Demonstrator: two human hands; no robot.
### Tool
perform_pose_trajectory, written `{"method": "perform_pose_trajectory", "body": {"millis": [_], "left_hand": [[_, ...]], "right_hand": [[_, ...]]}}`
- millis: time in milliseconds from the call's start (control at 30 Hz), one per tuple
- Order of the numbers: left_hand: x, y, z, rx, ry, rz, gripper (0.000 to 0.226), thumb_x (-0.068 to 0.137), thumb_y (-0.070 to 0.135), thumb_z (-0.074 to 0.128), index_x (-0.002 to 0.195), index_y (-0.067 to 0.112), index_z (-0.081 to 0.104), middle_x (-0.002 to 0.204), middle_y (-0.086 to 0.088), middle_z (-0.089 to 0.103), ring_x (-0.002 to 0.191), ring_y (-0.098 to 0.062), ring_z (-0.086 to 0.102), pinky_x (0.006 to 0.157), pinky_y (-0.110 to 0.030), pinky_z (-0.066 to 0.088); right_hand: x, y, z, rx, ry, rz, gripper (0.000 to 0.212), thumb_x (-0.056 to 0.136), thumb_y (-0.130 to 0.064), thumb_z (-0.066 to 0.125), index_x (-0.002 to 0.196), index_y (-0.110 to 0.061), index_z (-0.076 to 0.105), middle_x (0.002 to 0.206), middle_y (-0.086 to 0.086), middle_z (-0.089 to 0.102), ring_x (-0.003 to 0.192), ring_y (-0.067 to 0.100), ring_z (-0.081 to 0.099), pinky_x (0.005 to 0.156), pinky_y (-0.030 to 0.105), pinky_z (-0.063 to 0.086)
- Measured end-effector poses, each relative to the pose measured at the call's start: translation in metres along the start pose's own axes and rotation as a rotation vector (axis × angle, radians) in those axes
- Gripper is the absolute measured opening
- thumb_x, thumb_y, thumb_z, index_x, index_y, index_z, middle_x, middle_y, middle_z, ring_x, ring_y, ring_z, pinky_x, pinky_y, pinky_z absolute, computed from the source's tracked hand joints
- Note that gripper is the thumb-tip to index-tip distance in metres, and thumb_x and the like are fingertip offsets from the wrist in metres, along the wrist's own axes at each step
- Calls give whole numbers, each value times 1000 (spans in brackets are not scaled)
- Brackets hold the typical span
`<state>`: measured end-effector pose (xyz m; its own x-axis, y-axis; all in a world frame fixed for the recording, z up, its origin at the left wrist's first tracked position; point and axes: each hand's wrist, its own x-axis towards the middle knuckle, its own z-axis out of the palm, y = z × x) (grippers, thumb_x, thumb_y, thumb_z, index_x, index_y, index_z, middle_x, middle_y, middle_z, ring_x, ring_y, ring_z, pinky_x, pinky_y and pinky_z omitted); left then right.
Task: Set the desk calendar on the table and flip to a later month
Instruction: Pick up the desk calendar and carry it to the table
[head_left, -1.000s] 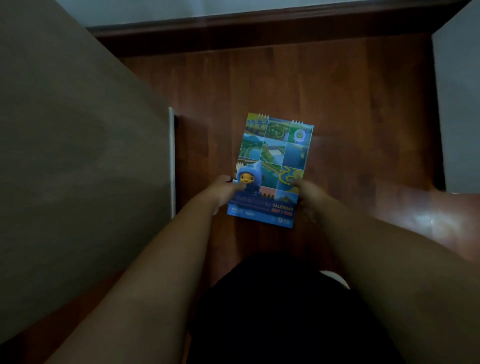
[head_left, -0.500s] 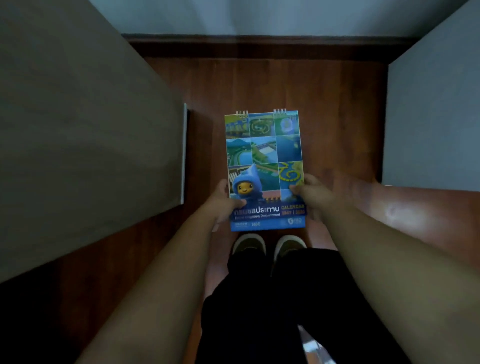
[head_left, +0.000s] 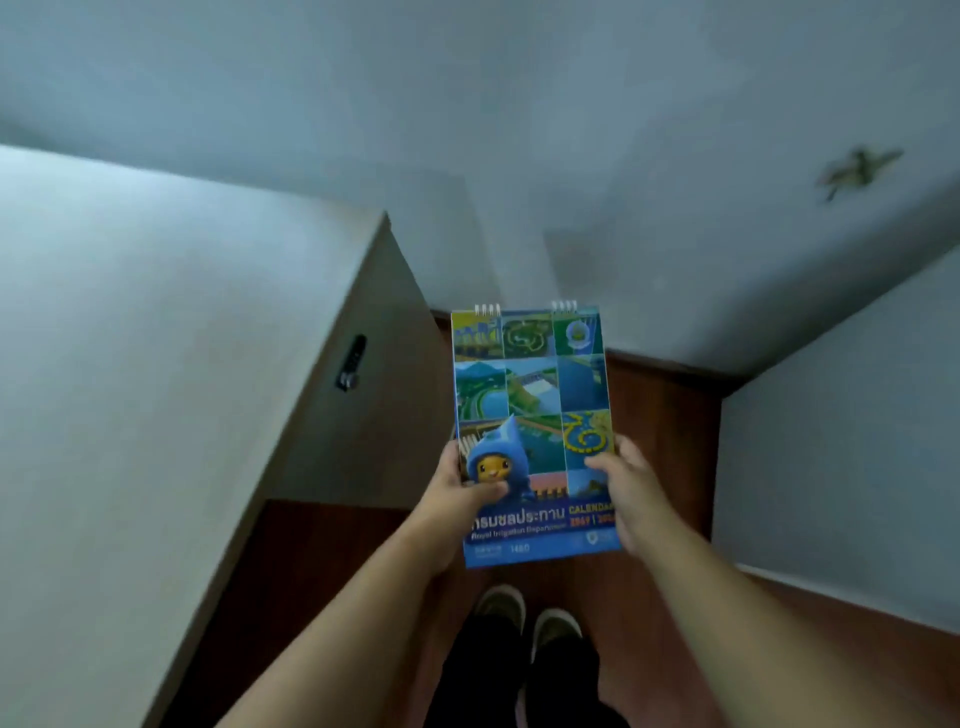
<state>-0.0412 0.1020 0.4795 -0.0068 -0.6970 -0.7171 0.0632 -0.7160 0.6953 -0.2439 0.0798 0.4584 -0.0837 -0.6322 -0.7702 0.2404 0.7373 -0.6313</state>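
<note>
I hold a desk calendar out in front of me, above the wooden floor, with its cover facing me. The cover is blue with a grid of aerial photos, a blue cartoon mascot and wire rings along its top edge. My left hand grips its lower left edge, thumb on the mascot. My right hand grips its lower right edge. A pale table top lies to my left, apart from the calendar.
The pale table's side panel carries a small dark fitting. A white wall stands ahead and a pale surface sits at right. Red-brown wooden floor lies below, with my shoes on it.
The calendar has risen from low over the floor and squared up to me. My view has tilted up, so more wall and the table's side panel show.
</note>
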Motion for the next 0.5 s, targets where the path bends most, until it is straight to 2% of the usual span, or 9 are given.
{"method": "perform_pose_trajectory", "body": {"millis": [33,100,200,233,300,367,400,500], "left_hand": [[-15,13,-3,-14,2,29,47,83,-13,65,115,19,53,122,-24,65,110,-41,65,101,-54,50],[-45,35,-9,-61,7,88,47,83,-11,66,118,17,53,120,-24,65,108,-42,66,99,-57,51],[-90,67,-20,-225,73,189,43,86,-5,66,122,12,50,112,-20,67,91,-36,70,81,-49,58],[-104,77,-26,-283,101,225,39,88,-2,65,122,10,50,110,-19,67,86,-35,71,75,-47,59],[-132,94,-45,-381,149,308,27,92,3,62,116,11,52,104,-16,69,78,-32,72,65,-43,61],[-160,107,-71,-459,231,404,19,92,3,59,106,14,53,99,-15,68,71,-29,73,56,-39,60],[-174,112,-87,-481,275,443,19,92,3,59,104,15,52,99,-14,68,69,-29,73,54,-38,60],[-220,117,-142,-521,372,528,19,94,4,58,107,15,50,101,-16,68,72,-28,74,56,-39,60]], "right_hand": [[-12,-17,6,-14,-20,-24,29,84,-8,55,109,-21,60,98,15,69,87,37,63,85,64,50],[-40,-50,21,-49,-67,-75,20,85,-11,55,101,-23,59,97,16,69,83,38,65,79,60,53],[-80,-87,55,-136,-121,-188,20,89,-9,56,106,-21,58,95,10,69,73,30,65,67,40,55],[-92,-95,69,-177,-137,-238,23,89,-10,57,111,-18,58,98,8,69,74,27,65,69,38,54],[-115,-107,101,-238,-200,-323,30,89,-12,60,119,-12,59,105,10,70,85,26,66,78,41,55],[-136,-117,136,-278,-275,-377,29,88,-13,61,117,-11,59,105,10,70,85,25,66,74,37,54],[-146,-121,155,-295,-317,-388,28,88,-13,62,116,-11,59,103,9,71,84,24,66,71,35,54],[-182,-126,216,-338,-506,-387,31,85,-7,60,116,-12,57,96,8,70,82,27,67,70,42,56]]}}
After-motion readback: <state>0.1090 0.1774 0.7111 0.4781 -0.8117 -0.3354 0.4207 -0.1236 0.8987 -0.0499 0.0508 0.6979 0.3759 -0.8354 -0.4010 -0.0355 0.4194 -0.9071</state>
